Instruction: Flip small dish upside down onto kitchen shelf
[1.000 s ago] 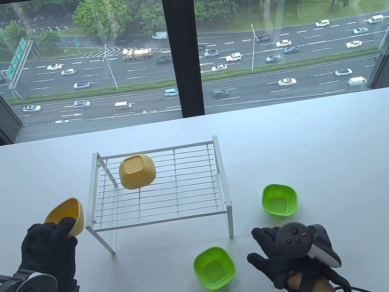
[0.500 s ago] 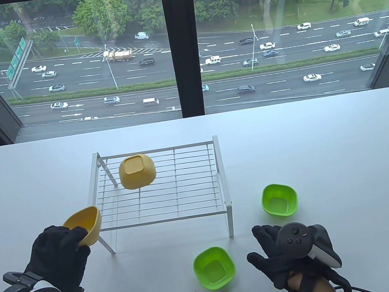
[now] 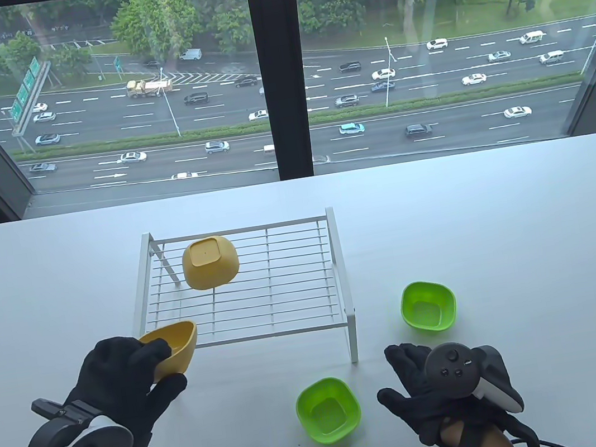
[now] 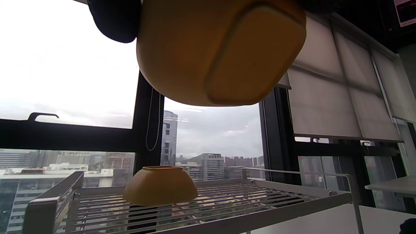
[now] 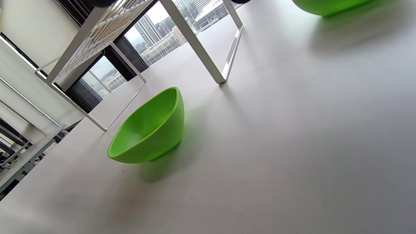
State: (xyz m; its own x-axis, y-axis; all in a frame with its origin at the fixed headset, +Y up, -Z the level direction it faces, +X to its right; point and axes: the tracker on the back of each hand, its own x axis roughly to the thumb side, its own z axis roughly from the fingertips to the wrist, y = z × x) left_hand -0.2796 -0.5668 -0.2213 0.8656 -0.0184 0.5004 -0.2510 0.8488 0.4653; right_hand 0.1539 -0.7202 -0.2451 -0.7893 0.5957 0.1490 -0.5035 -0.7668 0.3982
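Holding a yellow dish (image 3: 173, 348) by its near rim, the left hand (image 3: 121, 376) has the fingers curled over the edge and the mouth facing up and a little away, so the dish is not yet turned over. It hangs in the air just at the front-left corner of the wire shelf (image 3: 247, 330), apart from the grid, as the left wrist view confirms: there the dish's flat base (image 4: 247, 52) fills the top of the frame with the shelf top (image 4: 227, 195) lying lower and farther off. The coming move, as I judge it, turns on that relation: the free stretch of wires lies forward and to the right of the hand, so the wrist must roll the mouth downward while carrying the dish inward over the front rail. A second yellow dish (image 3: 210, 262) already sits inverted toward the back left of the shelf, so the landing spot should stay clear of it. Farther right, two green dishes (image 3: 328, 411) stand upright on the table (image 3: 531, 232), and the right hand (image 3: 443, 387) rests there loosely spread, holding nothing, well apart from the shelf; the left is plainly the nearer one.
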